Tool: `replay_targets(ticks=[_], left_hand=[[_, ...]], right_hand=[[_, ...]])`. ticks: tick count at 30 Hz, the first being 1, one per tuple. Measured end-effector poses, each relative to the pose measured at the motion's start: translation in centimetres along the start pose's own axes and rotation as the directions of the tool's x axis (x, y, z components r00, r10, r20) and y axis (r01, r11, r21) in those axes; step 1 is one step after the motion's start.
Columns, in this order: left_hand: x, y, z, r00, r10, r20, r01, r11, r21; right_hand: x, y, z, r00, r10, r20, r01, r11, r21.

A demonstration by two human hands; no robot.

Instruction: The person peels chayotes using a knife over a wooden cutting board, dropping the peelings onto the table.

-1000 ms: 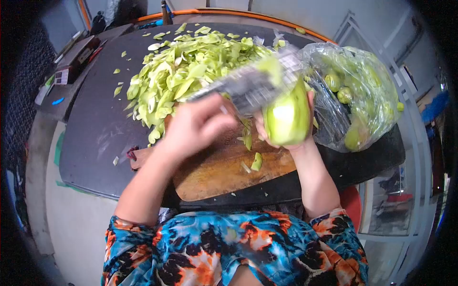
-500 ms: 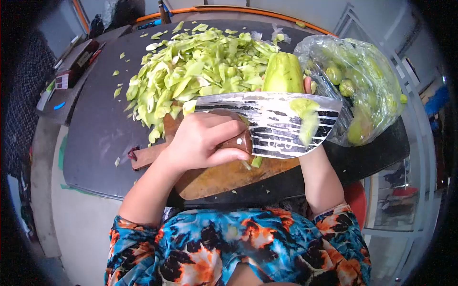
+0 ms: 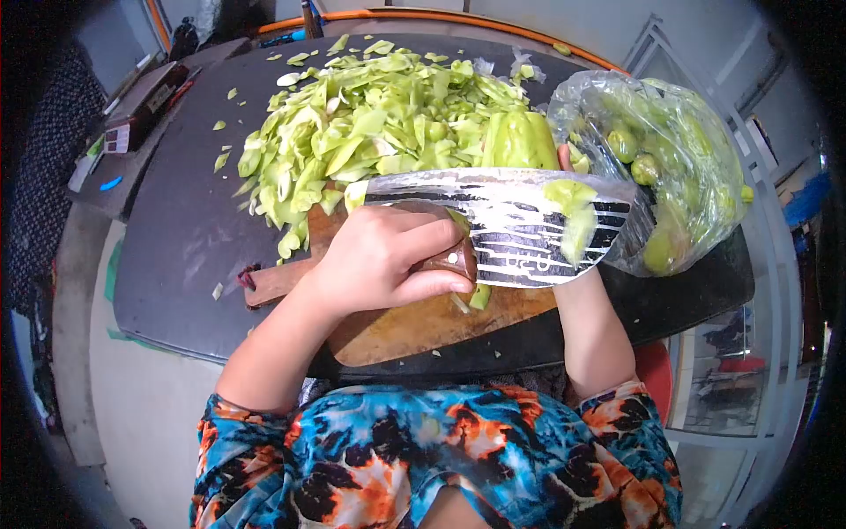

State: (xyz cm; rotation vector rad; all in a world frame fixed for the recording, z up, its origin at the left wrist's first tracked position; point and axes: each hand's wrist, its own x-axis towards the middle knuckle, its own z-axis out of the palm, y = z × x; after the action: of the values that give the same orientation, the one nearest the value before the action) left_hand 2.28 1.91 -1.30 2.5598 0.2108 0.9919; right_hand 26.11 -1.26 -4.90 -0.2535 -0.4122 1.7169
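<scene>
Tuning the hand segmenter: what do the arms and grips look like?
Loose sleeves, printed blue, black, orange and white, ending near the elbows. Forearms bare, no watch visible. Left grip: ungloved, no ring visible. Right grip: mostly hidden, visible fingertip bare.

Bright ctr, black corners, fisheye bend + softness nr edges, glints on plastic bag (image 3: 701,181)

A food-preparation space — home or shop cannot be told — is indicated by a cutting board (image 3: 419,331), heaped green slices (image 3: 370,123) and a broad knife (image 3: 515,231).
</scene>
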Motion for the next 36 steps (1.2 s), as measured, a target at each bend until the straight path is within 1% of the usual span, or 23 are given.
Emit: replay_targets(ticks=[2,3,5,7,9,12,15,17,18,20,21,22,23,24,25,26,27,29,30,32,33,34,36], left_hand=[[-0.1,-0.1,0.1,1.000,-0.024,0.017,0.024,1.000,0.002],[-0.2,-0.1,0.2,0.999,-0.035,0.024,0.035,0.999,0.003],[-0.3,-0.5,0.4,0.999,-0.043,0.029,0.045,0.998,-0.052],[-0.5,-0.5,0.3,0.997,-0.062,0.046,0.066,0.993,-0.102],[-0.6,-0.3,0.1,0.993,-0.092,0.080,0.104,0.983,-0.154],[-0.7,-0.1,-0.7,0.972,-0.138,0.191,0.175,0.965,-0.195],[-0.7,0.0,-0.3,0.982,-0.125,0.142,0.155,0.962,-0.226],[-0.6,0.0,-0.2,0.990,-0.085,0.116,0.103,0.982,-0.158],[-0.6,0.0,-0.1,0.993,-0.064,0.104,0.077,0.989,-0.124],[-0.6,-0.2,-0.4,0.985,-0.120,0.121,0.128,0.990,-0.060],[-0.6,-0.4,-0.6,0.981,-0.148,0.126,0.152,0.988,-0.027],[-0.6,-0.6,-0.8,0.978,-0.187,0.089,0.186,0.982,0.028],[-1.1,-1.5,-0.4,0.967,-0.250,0.051,0.252,0.966,-0.050],[-1.0,-1.7,-0.6,0.964,-0.266,0.002,0.266,0.964,0.006],[-1.0,-1.9,-0.6,0.958,-0.282,-0.045,0.284,0.957,0.056],[-1.0,-2.0,-0.7,0.956,-0.285,-0.065,0.291,0.948,0.125],[-0.9,-2.0,-0.4,0.889,-0.442,-0.120,0.453,0.887,0.093],[-1.4,-4.9,-0.8,0.728,-0.651,-0.218,0.643,0.757,-0.116],[-1.3,-5.2,-1.5,0.697,-0.675,-0.241,0.664,0.735,-0.137],[-1.0,-4.8,-2.0,0.646,-0.717,-0.260,0.692,0.695,-0.197],[-0.9,-4.3,-1.8,0.673,-0.695,-0.253,0.657,0.719,-0.227],[-0.9,-3.9,-1.3,0.699,-0.673,-0.241,0.621,0.739,-0.261],[-0.9,-3.0,-0.7,0.731,-0.659,-0.175,0.591,0.740,-0.320]], right_hand=[[-0.1,-0.1,-0.9,0.999,-0.021,-0.050,0.019,0.999,-0.041],[0.0,-0.2,-1.2,0.983,0.058,0.176,-0.056,0.998,-0.018],[0.0,0.2,-1.9,0.993,-0.009,0.122,0.028,0.988,-0.152],[-0.1,0.0,-2.2,0.991,-0.024,0.131,0.047,0.985,-0.168],[-0.1,-0.5,-3.4,0.999,-0.031,-0.017,0.026,0.974,-0.226],[0.4,-0.5,-3.7,1.000,-0.004,-0.027,-0.001,0.983,-0.184],[-0.4,-0.6,-2.1,0.991,0.089,0.097,-0.076,0.988,-0.132],[-0.2,0.0,-4.0,0.972,-0.062,-0.228,0.037,0.993,-0.110],[-0.3,-0.3,-3.6,0.996,0.064,-0.061,-0.066,0.997,-0.037],[-0.2,-0.3,-3.5,0.981,0.092,0.168,-0.086,0.995,-0.041],[0.1,-0.1,-3.8,0.974,0.011,0.227,0.012,0.995,-0.097],[0.0,0.3,-2.5,0.998,-0.045,-0.032,0.041,0.993,-0.115],[-0.3,0.7,-1.2,0.986,-0.120,-0.113,0.106,0.987,-0.124],[-0.1,0.3,-0.7,0.997,-0.018,0.073,0.029,0.987,-0.155],[0.0,0.0,-0.5,0.965,0.092,0.247,-0.043,0.979,-0.197],[0.1,0.4,-0.2,0.991,0.014,0.132,0.014,0.979,-0.205],[0.0,0.4,-0.2,0.969,0.053,0.241,0.008,0.969,-0.248],[0.2,0.3,-0.4,0.882,0.153,0.445,0.005,0.943,-0.334],[-0.1,0.6,0.0,0.876,0.128,0.465,0.007,0.961,-0.277],[-0.1,0.4,0.5,0.905,0.102,0.414,-0.001,0.972,-0.236],[-0.1,0.3,0.5,0.919,0.081,0.386,0.003,0.978,-0.211],[0.6,-0.4,0.0,0.863,0.135,0.487,-0.025,0.974,-0.226],[0.2,-0.5,0.3,0.971,-0.001,0.241,0.056,0.973,-0.224]])
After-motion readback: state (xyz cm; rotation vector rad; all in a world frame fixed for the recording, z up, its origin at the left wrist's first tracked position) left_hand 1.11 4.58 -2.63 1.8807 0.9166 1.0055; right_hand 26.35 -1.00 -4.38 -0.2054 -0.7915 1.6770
